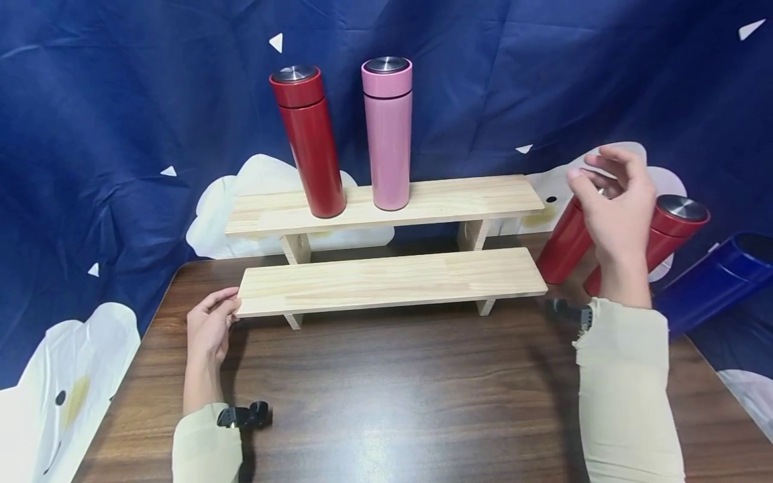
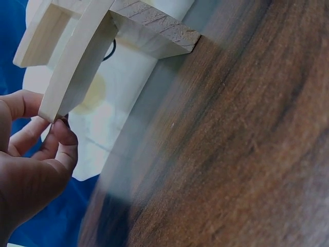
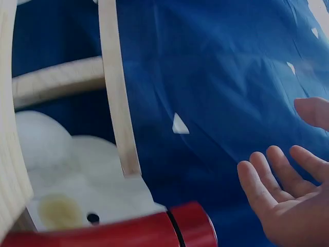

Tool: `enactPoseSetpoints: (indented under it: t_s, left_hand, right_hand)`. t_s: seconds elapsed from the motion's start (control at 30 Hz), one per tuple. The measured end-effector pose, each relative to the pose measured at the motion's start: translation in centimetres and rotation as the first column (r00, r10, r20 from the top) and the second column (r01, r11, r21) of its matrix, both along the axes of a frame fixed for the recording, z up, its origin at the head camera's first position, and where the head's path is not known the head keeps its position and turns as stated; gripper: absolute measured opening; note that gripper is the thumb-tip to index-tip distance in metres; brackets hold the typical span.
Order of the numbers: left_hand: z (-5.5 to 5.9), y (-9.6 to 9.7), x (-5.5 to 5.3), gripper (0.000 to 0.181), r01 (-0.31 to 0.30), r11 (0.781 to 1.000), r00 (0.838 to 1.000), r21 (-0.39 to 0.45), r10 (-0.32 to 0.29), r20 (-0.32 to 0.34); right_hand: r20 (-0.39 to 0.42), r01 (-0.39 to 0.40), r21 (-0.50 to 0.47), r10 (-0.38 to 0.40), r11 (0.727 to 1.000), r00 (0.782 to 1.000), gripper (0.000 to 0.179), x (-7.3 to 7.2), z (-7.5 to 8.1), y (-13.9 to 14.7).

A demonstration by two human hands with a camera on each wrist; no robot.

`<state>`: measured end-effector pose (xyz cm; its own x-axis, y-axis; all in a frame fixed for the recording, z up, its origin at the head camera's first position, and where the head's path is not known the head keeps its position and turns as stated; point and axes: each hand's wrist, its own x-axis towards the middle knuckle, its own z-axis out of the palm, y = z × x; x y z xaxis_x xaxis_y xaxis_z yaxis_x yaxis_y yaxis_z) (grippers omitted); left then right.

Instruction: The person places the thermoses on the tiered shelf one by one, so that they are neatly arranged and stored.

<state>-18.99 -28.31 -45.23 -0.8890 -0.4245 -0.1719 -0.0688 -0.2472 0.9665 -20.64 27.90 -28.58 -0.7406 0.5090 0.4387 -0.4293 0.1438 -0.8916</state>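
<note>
A two-step wooden shelf point(image 1: 386, 282) stands on the table. My left hand point(image 1: 208, 325) pinches the left end of its lower board; the left wrist view shows the thumb and fingers point(image 2: 64, 141) at the board's corner. On the upper board stand a red thermos bottle point(image 1: 311, 147) and a pink thermos bottle point(image 1: 388, 134), side by side. My right hand point(image 1: 622, 208) is raised at the right with fingers loosely bent and nothing in it. It overlaps two more red bottles, a nearer one point(image 1: 667, 231) and one further left point(image 1: 564, 245), partly hidden behind the hand.
A blue bottle point(image 1: 715, 282) stands at the far right, beside the right sleeve. Behind the dark wooden table point(image 1: 386, 389) hangs a blue cloth point(image 1: 151, 80) with white shapes.
</note>
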Motion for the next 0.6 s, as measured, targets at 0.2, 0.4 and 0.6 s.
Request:
enactPoseSetpoints:
  t_s: [0.2, 0.4, 0.6]
  left_hand:
    - [0.0, 0.0, 0.1, 0.024, 0.004, 1.000, 1.000, -0.005, -0.004, -0.026]
    - [0.0, 0.0, 0.0, 0.025, 0.002, 1.000, 0.999, 0.005, -0.002, -0.033]
    - [0.1, 0.0, 0.0, 0.023, 0.000, 1.000, 1.000, 0.013, 0.000, -0.023]
  right_hand:
    - [0.010, 0.017, -0.124, -0.016, 0.992, 1.000, 0.047, 1.1, 0.4, 1.8]
    - [0.005, 0.054, -0.157, -0.054, 0.986, 0.999, 0.046, 1.6, 0.7, 2.9]
    - [0.003, 0.096, -0.153, -0.096, 0.984, 0.995, 0.047, 2.1, 0.6, 3.7]
